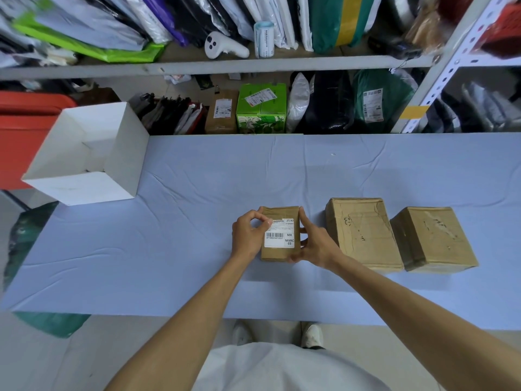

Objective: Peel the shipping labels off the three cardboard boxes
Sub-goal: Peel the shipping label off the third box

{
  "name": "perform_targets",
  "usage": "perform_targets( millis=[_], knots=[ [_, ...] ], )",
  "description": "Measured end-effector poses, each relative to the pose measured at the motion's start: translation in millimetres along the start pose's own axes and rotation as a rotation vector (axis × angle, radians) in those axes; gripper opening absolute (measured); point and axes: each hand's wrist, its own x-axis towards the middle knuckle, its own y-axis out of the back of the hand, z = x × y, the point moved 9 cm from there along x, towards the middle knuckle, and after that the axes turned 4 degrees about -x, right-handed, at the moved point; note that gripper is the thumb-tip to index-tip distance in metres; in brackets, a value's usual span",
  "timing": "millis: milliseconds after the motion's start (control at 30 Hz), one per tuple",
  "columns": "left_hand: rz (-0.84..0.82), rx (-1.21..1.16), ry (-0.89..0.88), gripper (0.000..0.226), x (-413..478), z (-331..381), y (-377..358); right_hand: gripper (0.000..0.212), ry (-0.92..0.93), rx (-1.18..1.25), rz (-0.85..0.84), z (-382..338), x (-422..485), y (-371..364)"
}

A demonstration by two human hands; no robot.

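Your left hand: your left hand (249,234) pinched the far left corner of the white shipping label (280,236) between thumb and forefinger, with the other fingers curled in beside them.
Your right hand: your right hand (315,244) gripped the right side of the small brown cardboard box (279,253), thumb along its far right edge and fingers bent round the side wall.
Labelled box: the small brown cardboard box sat on the worktop (183,221), covered in pale blue cloth, nearer the front edge than the back and about midway along it. It was held between your two hands.
Label: the white shipping label lay on the top face of that box, barcode and black print facing up. Only the pinched corner looked raised, and I could not tell how far.
Other boxes: a larger brown cardboard box (363,232) stood just right of your right hand. A third brown cardboard box (434,238) sat close beside it, further toward the worktop's right edge. Both showed scuffed, taped cardboard on top.
Far left corner: a white open-topped carton (84,153) stood there, tilted and overhanging the left edge.
Behind the worktop: a grey metal shelf (253,64) held bagged parcels.
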Motion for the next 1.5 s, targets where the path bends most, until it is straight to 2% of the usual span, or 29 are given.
perform_targets(
  millis=[600,767,867,933,1000,1033,1100,1167,1233,1367,1500],
  knots=[
    [0.006,0.018,-0.014,0.011,4.5,1.2,-3.0,0.125,-0.013,0.013,0.003,0.7,2.4,3.4],
    [0.003,-0.048,0.028,0.018,9.0,-10.0,-3.4,0.122,-0.011,0.008,0.004,1.2,4.3,4.5],
    [0.001,-0.047,0.033,0.019,10.4,-12.1,-3.4,0.127,-0.017,-0.034,0.004,5.7,8.7,3.4],
    [-0.006,-0.042,0.035,0.019,10.7,-12.1,-4.2,0.115,-0.031,-0.013,0.000,8.2,9.2,2.2],
    [-0.011,-0.033,0.029,0.018,10.6,-11.2,-5.2,0.074,-0.012,-0.014,0.044,6.3,7.3,4.6],
    [-0.011,-0.025,0.024,0.018,10.7,-10.3,-5.4,0.063,-0.006,-0.019,0.069,3.1,4.4,7.1],
    [-0.012,-0.020,0.022,0.017,11.1,-9.6,-6.0,0.078,-0.045,0.063,0.052,5.5,4.8,4.6],
    [-0.019,-0.022,0.026,0.016,11.9,-10.6,-6.7,0.103,-0.050,0.046,0.032,3.8,5.1,3.2],
    [-0.024,-0.026,0.037,0.015,12.7,-12.5,-6.5,0.116,-0.061,0.018,0.015,4.3,6.2,2.6],
    [-0.033,-0.046,0.066,0.014,14.9,-17.6,-5.7,0.123,-0.068,-0.015,0.026,2.7,8.2,5.1],
    [-0.044,-0.056,0.070,0.017,13.3,-12.5,-6.3,0.117,-0.046,-0.007,0.044,-2.8,9.4,7.2]
  ],
)
